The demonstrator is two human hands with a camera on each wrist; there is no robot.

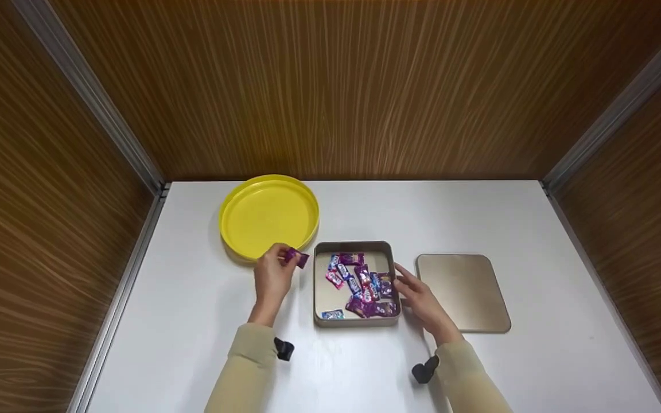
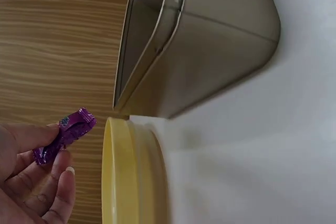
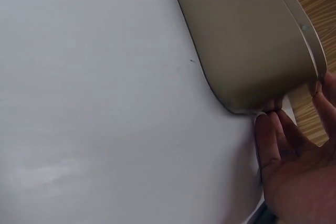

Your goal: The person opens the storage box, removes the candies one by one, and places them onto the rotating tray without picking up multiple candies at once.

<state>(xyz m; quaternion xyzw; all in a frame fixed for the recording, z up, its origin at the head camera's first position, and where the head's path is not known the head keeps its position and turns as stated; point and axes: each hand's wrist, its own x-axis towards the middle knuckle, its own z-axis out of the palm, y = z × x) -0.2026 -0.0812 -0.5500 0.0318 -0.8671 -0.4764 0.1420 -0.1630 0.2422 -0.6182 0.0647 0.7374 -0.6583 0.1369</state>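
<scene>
My left hand [image 1: 273, 279] pinches a purple-wrapped candy [image 1: 298, 258] between thumb and fingers, in the gap between the yellow round tray and a square metal tin [image 1: 356, 323]. The left wrist view shows that candy [image 2: 65, 135] held up, its crimped end pointing away from the hand. Inside the tin lie several wrapped candies [image 1: 361, 272], purple, blue and pink, mostly toward its right half. At the tin's right wall rests my right hand [image 1: 422, 298], its fingers extended along the side. Seen from the right wrist, the fingertips touch the tin [image 3: 247, 40] near its base and rim.
A yellow round tray [image 1: 270, 218] stands at the back left of the white table [image 1: 342, 373]. To the right of the tin lies a flat square metal lid [image 1: 465, 292], partly behind the right hand. Wood-grain panels [image 1: 330, 86] enclose the table at the back and sides.
</scene>
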